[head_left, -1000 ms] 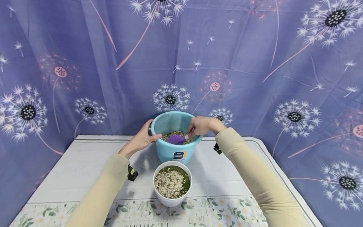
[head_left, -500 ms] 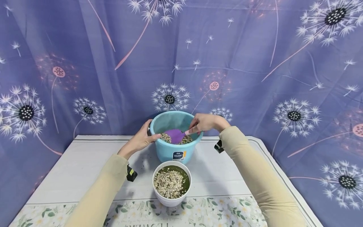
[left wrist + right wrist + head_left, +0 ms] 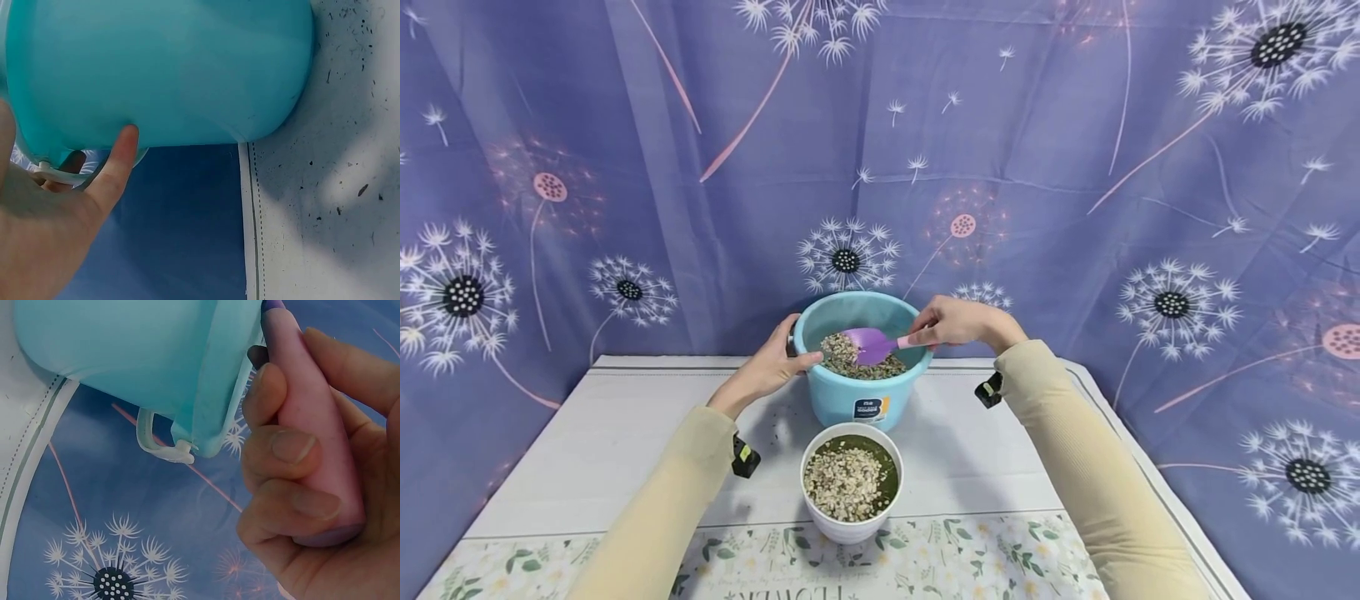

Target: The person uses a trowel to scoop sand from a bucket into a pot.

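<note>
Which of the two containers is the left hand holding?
The light-blue bucket, the farther one: the left hand grips its rim, while the white pot stands nearer, untouched.

Left grip (image 3: 56, 219) on turquoise bucket (image 3: 162, 75), dark specks (image 3: 363, 190) across tabletop (image 3: 281, 265).

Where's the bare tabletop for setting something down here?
The tabletop is bare outside the left sleeve, and between the white pot and the right sleeve. Crowded mid-table: pot and light-blue bucket stand close together.
</note>
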### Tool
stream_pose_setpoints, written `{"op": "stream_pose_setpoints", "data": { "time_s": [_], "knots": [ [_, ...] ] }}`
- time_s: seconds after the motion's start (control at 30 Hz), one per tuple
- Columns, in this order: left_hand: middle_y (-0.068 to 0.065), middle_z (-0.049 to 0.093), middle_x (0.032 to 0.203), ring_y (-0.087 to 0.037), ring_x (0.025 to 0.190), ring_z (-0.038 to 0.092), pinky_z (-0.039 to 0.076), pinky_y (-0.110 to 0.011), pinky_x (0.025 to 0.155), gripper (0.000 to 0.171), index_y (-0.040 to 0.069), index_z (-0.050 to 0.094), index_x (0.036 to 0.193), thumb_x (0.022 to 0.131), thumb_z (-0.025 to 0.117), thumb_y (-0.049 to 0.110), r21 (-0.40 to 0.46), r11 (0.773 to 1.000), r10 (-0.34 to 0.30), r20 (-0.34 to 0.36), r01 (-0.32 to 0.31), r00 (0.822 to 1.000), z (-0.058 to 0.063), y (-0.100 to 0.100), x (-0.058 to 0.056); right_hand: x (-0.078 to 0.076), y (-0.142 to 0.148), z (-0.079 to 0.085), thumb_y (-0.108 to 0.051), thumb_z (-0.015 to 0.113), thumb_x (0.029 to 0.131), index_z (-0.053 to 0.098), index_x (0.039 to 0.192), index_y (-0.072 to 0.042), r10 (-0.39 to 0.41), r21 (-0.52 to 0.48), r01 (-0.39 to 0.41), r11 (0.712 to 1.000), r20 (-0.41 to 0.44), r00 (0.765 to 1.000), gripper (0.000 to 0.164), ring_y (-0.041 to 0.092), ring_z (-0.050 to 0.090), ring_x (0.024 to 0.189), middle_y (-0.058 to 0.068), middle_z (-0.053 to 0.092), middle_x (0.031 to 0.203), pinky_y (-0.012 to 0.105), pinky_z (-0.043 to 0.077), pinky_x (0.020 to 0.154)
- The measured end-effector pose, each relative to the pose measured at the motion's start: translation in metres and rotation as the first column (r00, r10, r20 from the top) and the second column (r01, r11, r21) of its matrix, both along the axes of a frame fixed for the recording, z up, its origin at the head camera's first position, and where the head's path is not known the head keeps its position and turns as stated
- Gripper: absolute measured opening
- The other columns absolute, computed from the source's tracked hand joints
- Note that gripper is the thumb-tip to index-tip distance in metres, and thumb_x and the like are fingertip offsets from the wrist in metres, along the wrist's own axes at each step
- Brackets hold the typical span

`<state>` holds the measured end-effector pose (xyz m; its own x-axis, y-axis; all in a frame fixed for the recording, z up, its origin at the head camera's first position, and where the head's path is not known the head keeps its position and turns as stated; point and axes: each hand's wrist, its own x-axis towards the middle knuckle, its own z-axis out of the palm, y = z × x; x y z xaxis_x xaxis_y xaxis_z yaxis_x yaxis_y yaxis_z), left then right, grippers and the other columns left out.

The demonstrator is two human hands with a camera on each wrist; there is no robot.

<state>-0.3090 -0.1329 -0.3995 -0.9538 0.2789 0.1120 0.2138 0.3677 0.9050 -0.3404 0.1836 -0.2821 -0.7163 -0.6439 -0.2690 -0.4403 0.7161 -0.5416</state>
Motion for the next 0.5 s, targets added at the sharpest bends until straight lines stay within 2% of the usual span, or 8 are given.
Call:
{"op": "stream_pose_setpoints", "data": {
  "time_s": [0.17,0.37,0.5],
  "knots": [
    [-0.022,0.014,0.156,-0.040,0.140,0.020,0.043,-0.052,0.102,0.089,0.010,0.014,0.155,0.090,0.071,0.033,-0.011,1.000,-0.015,-0.024,0.014,1.000,0.000,-0.001,-0.001,0.005,0.006,0.000,-0.034,0.065,0.096,0.077,0.102,-0.017,-0.031,-0.028,0.031,0.999,0.007,1.000,0.022,0.009,0.034,0.046,0.004,0.063,0.069,0.022,0.032,0.044],
    [-0.023,0.007,0.159,-0.042,0.144,0.011,0.017,-0.062,0.113,0.091,0.011,0.007,0.157,0.093,0.067,0.036,-0.096,0.995,-0.008,-0.028,0.005,1.000,0.002,-0.004,0.003,0.015,0.012,0.004,-0.036,0.065,0.095,0.078,0.099,-0.021,-0.048,-0.044,0.048,0.998,-0.014,0.999,0.020,0.010,0.034,0.047,0.003,0.062,0.067,0.023,0.033,0.047],
    [-0.025,0.008,0.158,-0.045,0.142,0.014,0.018,-0.065,0.111,0.093,0.014,0.006,0.158,0.093,0.064,0.044,-0.155,0.988,0.012,-0.057,-0.020,0.998,0.008,-0.007,0.013,0.025,0.016,0.009,-0.037,0.064,0.096,0.078,0.097,-0.020,-0.028,-0.051,0.027,0.998,-0.034,0.999,0.022,0.014,0.038,0.053,0.002,0.061,0.067,0.027,0.035,0.054]
  ]
}}
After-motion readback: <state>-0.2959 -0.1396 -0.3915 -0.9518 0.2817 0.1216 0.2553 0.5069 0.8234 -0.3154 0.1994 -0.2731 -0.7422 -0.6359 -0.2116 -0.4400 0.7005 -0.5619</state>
